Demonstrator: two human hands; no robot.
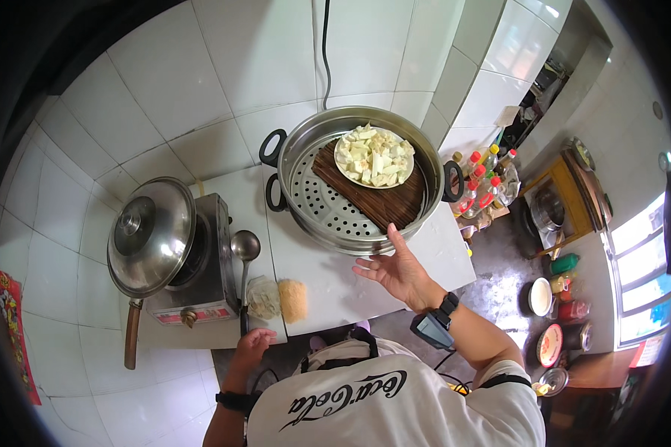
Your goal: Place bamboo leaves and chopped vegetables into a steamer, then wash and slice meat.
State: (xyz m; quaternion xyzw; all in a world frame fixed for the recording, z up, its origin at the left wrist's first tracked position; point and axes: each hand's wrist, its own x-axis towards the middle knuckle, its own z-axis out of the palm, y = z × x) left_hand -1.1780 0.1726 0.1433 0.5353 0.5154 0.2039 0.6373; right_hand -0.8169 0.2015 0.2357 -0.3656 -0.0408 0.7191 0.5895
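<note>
My right hand (pixel 400 274) is at the front wall of a large metal steamer pot (pixel 363 246), thumb over the rim and the other fingers spread below it. Whether it presses on the pot is unclear. Inside, a dark slatted mat (pixel 358 198) covers part of the perforated steamer tray (pixel 319 195). On the mat, towards the back, rests a white plate (pixel 363 183) heaped with pale cut chunks of food (pixel 376 156). My left hand (pixel 251 346) is low by the counter's front edge, its fingers curled, close to the handle end of a metal ladle (pixel 246 246).
A gas stove (pixel 209 268) on the left carries a lidded wok (pixel 156 234), its wooden handle jutting forward. A scouring pad (pixel 293 300) and a crumpled clear plastic bag (pixel 263 297) lie on the white counter (pixel 341 302). Several bottles (pixel 478 179) stand right of the pot.
</note>
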